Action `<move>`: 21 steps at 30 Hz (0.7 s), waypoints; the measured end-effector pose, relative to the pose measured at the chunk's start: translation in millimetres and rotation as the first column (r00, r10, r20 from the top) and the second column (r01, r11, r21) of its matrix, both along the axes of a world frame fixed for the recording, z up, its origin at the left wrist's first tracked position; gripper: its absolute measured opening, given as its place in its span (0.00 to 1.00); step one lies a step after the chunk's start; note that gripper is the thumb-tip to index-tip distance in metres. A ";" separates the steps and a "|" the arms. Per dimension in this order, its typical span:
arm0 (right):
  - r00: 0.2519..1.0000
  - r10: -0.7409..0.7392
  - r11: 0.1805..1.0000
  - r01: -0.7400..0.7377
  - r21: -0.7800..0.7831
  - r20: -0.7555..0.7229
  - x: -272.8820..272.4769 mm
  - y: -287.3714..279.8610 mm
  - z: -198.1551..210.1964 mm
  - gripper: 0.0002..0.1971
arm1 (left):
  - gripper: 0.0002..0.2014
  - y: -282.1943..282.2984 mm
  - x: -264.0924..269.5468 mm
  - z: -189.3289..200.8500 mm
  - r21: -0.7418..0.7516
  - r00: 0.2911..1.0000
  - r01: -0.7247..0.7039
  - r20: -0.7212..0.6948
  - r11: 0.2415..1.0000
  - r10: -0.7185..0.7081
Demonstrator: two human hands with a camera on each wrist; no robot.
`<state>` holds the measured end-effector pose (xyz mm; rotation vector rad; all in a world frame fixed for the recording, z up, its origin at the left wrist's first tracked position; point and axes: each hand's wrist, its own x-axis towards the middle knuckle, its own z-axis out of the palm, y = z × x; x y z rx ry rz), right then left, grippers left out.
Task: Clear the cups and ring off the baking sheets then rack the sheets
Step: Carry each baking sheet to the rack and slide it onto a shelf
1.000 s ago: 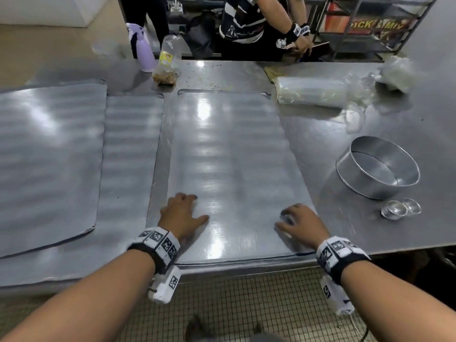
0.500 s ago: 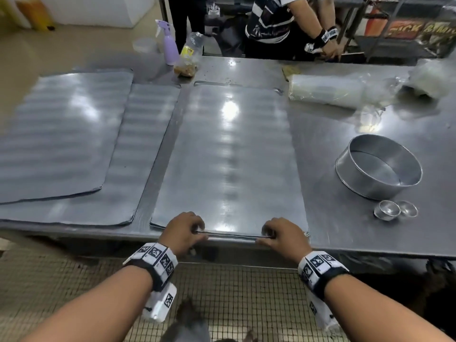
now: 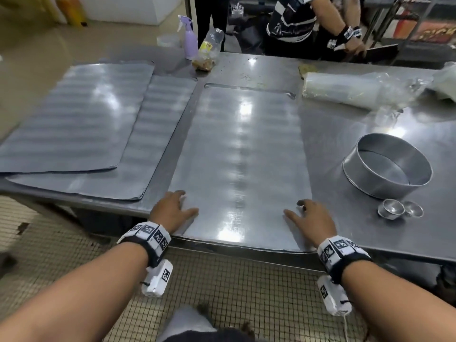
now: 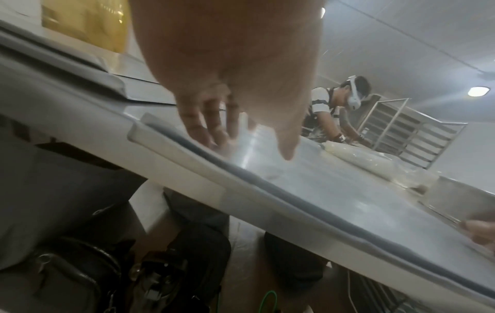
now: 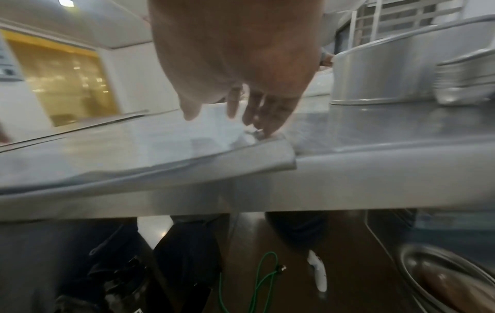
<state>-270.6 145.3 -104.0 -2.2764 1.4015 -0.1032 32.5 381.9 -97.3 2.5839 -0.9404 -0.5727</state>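
Note:
A bare baking sheet (image 3: 241,156) lies in the middle of the steel table (image 3: 345,124), its near edge sticking out a little over the table's front. My left hand (image 3: 179,208) rests flat on its near left corner, fingers (image 4: 214,127) spread. My right hand (image 3: 306,214) lies flat on the near right corner, fingertips (image 5: 265,127) touching the sheet. The metal ring (image 3: 387,166) stands on the table to the right of the sheet, with two small metal cups (image 3: 392,209) just in front of it. Two more sheets (image 3: 74,119) lie overlapped at the left.
A plastic-wrapped roll (image 3: 357,90) lies at the back right. A purple spray bottle (image 3: 190,38) and a plastic bottle (image 3: 209,50) stand at the far edge. Another person (image 3: 296,21) works across the table. A tall tray rack (image 4: 409,131) stands behind that person.
Half a second ago both hands were curled on the sheet's near edge. Now they lie flat on top of it, and the sheet's edge sits further out over the table front.

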 end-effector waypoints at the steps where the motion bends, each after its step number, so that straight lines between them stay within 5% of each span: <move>1: 0.998 -0.050 0.999 0.050 -0.008 -0.035 -3.8 -3.8 -4.0 0.34 | 0.42 3.1 4.5 -2.2 0.039 0.998 -0.058 0.027 0.998 0.057; 5: 0.974 -0.198 0.979 0.203 0.030 -0.107 -6.9 -6.3 -12.6 0.45 | 0.49 4.1 19.3 -6.2 0.122 0.987 -0.160 0.005 0.980 0.161; 11: 0.951 -0.308 0.942 0.304 0.141 0.010 -1.3 -13.6 -19.6 0.48 | 0.46 0.0 32.6 -18.9 -0.016 0.967 -0.240 -0.088 0.971 0.238; 21: 0.934 -0.352 0.925 0.356 0.134 -0.058 4.1 -0.1 -15.8 0.44 | 0.43 3.4 30.6 -22.3 -0.056 0.963 -0.249 -0.124 0.967 0.241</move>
